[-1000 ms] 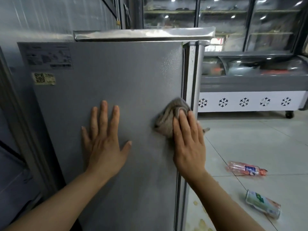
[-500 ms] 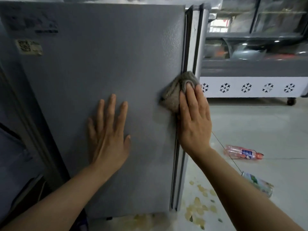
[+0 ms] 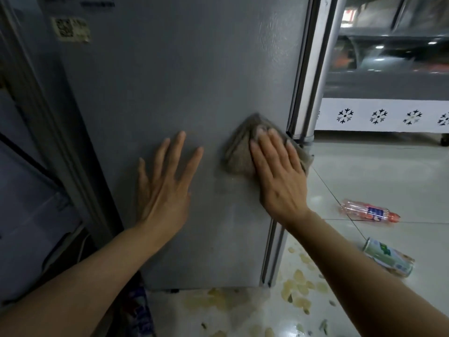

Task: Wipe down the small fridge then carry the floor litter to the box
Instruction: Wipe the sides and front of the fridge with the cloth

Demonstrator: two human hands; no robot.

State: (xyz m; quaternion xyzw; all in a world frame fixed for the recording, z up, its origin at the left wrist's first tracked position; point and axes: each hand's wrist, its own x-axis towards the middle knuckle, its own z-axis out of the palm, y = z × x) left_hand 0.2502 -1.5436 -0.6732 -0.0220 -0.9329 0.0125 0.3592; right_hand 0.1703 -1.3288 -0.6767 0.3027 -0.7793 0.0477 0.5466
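- Fridge (image 3: 182, 81): grey side panel, fills left and centre of view, stands on floor (image 3: 388, 176). Rigid, flat, lightly textured; judged heavy and steady enough to take firm pressure. No need to grip it, only to lean on it.
- Sticker (image 3: 70, 29) upper left on panel; paper, likely to peel if rubbed wet, better skirted.
- Left hand (image 3: 165, 188): fingers straight and spread, palm flat on panel, holding nothing. Reads as a brace.
- Cloth (image 3: 243, 152): brown-grey, bunched, pinned to panel near its right edge, just beside the door seam (image 3: 301, 98). Soft, limp, probably damp; faint wet streak below it. No stiffness of its own, so best driven by a flat palm over its middle; loose corners may fold or catch in the seam.
- Right hand (image 3: 279, 176): fingers extended and close together, pressing cloth flat against panel; not pinching it.
- Crumbs (image 3: 298, 290): yellowish flakes scattered on floor at fridge foot; tiny, brittle, hard to pick singly.
- Bottle (image 3: 369, 212): clear plastic, orange cap, lying on its side, well apart from fridge. Judged light, crushable, prone to roll; take around the body.
- Can (image 3: 388, 259): green-and-white label, on its side, near bottle, not touching. Light, smooth, rolls; grasp round the middle.
- Box not in view.
- Wiping underway; litter untouched.
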